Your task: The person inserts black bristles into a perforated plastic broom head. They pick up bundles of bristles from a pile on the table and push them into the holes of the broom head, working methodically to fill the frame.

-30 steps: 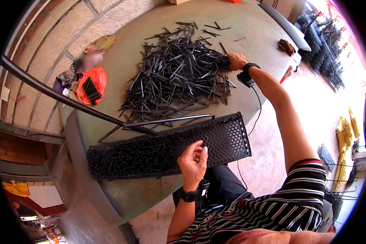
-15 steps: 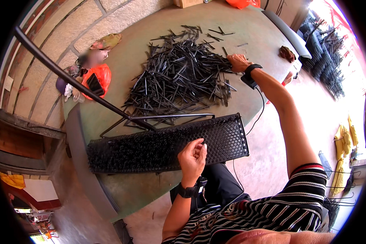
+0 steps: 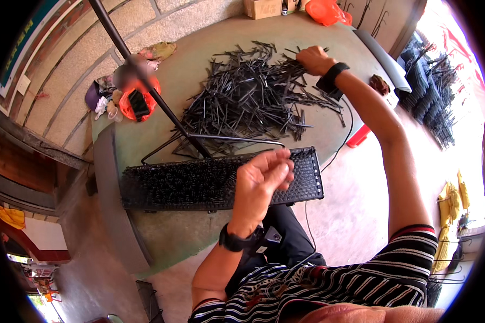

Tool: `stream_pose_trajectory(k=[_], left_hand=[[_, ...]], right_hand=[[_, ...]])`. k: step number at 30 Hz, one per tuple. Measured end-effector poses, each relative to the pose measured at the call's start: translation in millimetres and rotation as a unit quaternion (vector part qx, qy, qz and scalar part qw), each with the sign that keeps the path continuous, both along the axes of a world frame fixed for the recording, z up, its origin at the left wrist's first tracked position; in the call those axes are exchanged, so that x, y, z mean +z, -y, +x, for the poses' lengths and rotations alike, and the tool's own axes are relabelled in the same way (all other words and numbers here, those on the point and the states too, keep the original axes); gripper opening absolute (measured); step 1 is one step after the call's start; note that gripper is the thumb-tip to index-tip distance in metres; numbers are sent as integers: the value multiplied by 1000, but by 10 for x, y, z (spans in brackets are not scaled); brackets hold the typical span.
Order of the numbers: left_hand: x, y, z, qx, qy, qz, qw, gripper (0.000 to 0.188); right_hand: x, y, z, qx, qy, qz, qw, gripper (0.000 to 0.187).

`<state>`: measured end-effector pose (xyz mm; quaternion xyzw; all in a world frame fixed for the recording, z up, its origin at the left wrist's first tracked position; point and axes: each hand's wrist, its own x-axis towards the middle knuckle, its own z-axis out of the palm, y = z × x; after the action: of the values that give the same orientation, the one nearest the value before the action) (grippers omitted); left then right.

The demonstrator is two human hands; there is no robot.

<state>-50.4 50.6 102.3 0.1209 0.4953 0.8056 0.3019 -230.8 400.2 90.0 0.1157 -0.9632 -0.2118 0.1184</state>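
Observation:
A heap of thin black plastic strips (image 3: 242, 97) lies on the greenish table. At its far right edge my right hand (image 3: 315, 60) is closed on some strips, its fingertips partly hidden among them. My left hand (image 3: 261, 185) is raised over a long black perforated panel (image 3: 307, 175), fingers curled and thumb bent in. Whether anything small is pinched there cannot be made out. Bristle-like black pieces (image 3: 172, 185) densely fill the panel's left and middle; rows of bare holes show at its right end. A dark metal frame (image 3: 237, 139) stands behind the panel.
A long dark pole (image 3: 145, 75) slants up from the frame to the upper left. An orange bag with a phone (image 3: 138, 105) lies at the table's left. A cable (image 3: 344, 145) hangs past the right edge. Cardboard box (image 3: 262, 8) and orange bag (image 3: 328, 12) sit at the back.
My left hand has lifted and shifted right over the panel. My right hand has moved slightly up and left at the heap; strips near it have shifted and spread rightward. The view has turned slightly.

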Motion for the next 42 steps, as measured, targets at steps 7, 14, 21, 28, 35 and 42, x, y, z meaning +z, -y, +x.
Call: stream_pose_trajectory(k=[7, 14, 21, 28, 35, 42], left_hand=[[-296, -746, -508, -18, 239, 88, 967, 26], [-406, -1374, -1331, 45, 273, 49, 960, 95], [-651, -1428, -1968, 38, 215, 78, 973, 80], [-788, -1463, -2266, 116, 316, 241, 910, 19], [-588, -1353, -2239, 255, 251, 266, 895, 9], [-714, -1290, -2332, 242, 206, 271, 908, 10]], right_hand=[[-184, 146, 78, -12, -9, -140, 990, 6], [-230, 692, 320, 32, -195, -98, 975, 14], [-151, 1102, 424, 140, -264, -38, 954, 13], [-231, 1235, 296, 172, -290, -26, 941, 20], [-125, 1166, 469, 40, -134, -149, 979, 20], [-181, 1222, 506, -10, -42, -228, 973, 23]])
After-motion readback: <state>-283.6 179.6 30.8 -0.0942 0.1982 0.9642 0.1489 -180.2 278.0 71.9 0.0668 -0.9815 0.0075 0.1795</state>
